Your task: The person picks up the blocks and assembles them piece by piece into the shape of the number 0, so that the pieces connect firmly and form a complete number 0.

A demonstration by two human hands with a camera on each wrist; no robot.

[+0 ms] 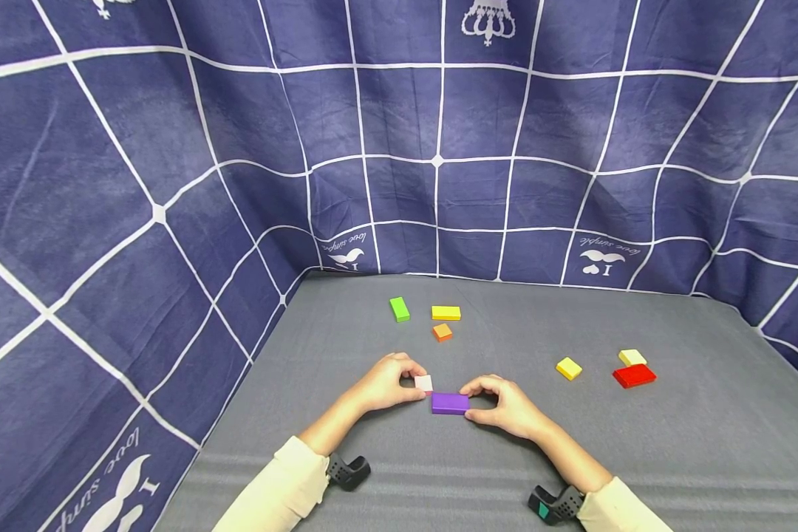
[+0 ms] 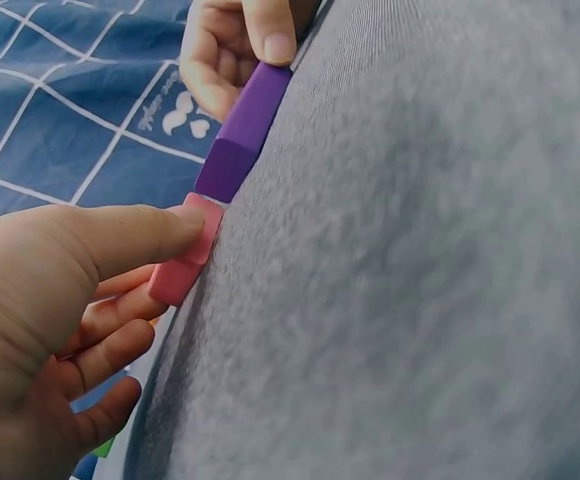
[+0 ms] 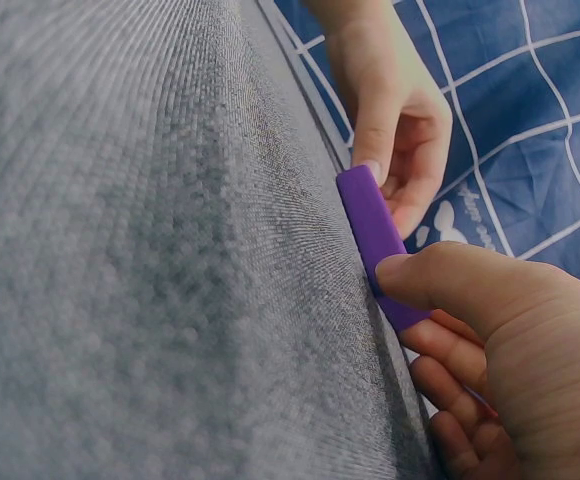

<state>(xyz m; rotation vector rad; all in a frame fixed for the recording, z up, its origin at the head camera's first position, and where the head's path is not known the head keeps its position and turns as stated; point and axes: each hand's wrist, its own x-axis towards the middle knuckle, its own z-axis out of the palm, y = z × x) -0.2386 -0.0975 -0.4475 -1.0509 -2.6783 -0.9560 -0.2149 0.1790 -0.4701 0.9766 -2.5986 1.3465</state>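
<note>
My left hand [image 1: 391, 382] pinches a small pink block [image 1: 423, 384] between thumb and fingers. Just right of it, a longer purple block [image 1: 449, 403] lies on the grey cloth, its right end pinched by my right hand [image 1: 505, 408]. In the left wrist view the pink block [image 2: 188, 255] meets the near end of the purple block [image 2: 242, 135]. The right wrist view has the thumb on the purple block's [image 3: 375, 225] side, with the pink block hidden behind it.
Beyond the hands lie a green block [image 1: 400, 309], a long yellow block [image 1: 445, 313] and an orange block [image 1: 442, 332]. To the right are a yellow block [image 1: 568, 369], a pale yellow block [image 1: 632, 357] and a red block [image 1: 635, 376]. A blue checked curtain [image 1: 399, 192] borders the grey table [image 1: 505, 473].
</note>
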